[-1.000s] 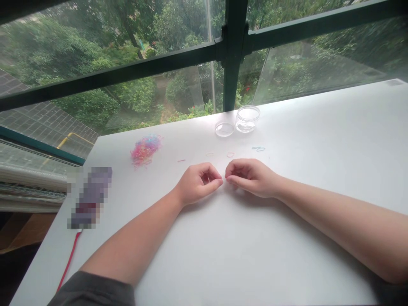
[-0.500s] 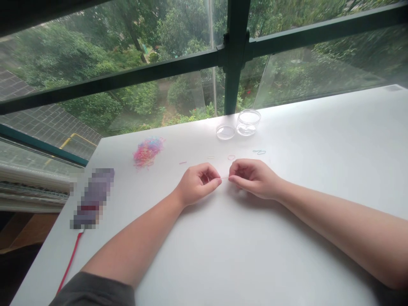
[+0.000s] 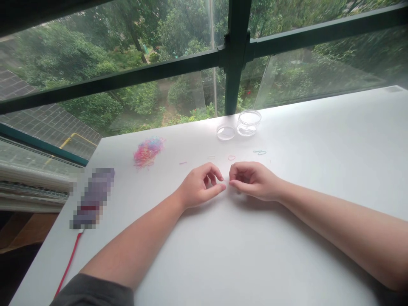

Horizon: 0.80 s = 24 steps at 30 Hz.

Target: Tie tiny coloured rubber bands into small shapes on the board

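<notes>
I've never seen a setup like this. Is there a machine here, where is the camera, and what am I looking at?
No machine: just a person's bare hands, seen by a camera worn on the head, looking forward and down. On the white table lie a pile of small colourful bands, some loose bands, a clear round jar with a shallow clear dish beside it, and a red cable. The left hand has thumb and fingertips slightly apart; the right hand looks pinched. Anything held is too small to make out.
</notes>
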Each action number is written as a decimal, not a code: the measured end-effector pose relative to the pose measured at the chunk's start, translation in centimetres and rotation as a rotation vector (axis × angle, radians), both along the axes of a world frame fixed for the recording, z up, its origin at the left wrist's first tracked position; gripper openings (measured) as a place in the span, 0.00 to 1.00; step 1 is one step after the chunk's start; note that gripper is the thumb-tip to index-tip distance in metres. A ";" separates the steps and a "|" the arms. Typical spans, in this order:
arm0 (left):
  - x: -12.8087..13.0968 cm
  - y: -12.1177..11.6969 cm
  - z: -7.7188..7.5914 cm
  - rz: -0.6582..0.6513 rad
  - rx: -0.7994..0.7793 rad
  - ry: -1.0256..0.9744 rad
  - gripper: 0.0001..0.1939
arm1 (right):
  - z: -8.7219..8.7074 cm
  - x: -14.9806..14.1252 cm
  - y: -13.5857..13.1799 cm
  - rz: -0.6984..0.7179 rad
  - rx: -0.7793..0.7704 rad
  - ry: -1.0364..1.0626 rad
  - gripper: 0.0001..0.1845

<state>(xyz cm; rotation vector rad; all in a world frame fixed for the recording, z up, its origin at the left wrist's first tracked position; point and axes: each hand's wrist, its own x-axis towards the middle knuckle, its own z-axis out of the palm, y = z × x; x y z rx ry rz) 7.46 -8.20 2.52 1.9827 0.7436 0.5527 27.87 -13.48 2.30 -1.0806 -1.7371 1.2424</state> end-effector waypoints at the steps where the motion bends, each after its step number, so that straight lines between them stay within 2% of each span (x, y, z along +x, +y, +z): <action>1: 0.1 0.0 0.0 0.007 0.009 -0.001 0.10 | 0.0 0.0 0.0 0.002 -0.003 -0.001 0.05; 6: 0.1 0.0 0.1 -0.024 0.028 0.031 0.07 | 0.2 -0.1 0.0 0.003 -0.020 -0.024 0.06; 13: 0.1 0.0 0.0 -0.014 -0.013 0.036 0.10 | 0.2 -0.1 0.0 -0.007 0.000 -0.026 0.06; 20: -0.1 0.0 0.1 -0.046 -0.026 0.062 0.08 | 0.1 -0.2 0.0 0.011 -0.014 -0.023 0.09; 24: -0.3 0.3 -0.2 -0.064 -0.111 0.005 0.09 | -0.2 0.1 0.1 0.017 -0.075 0.068 0.10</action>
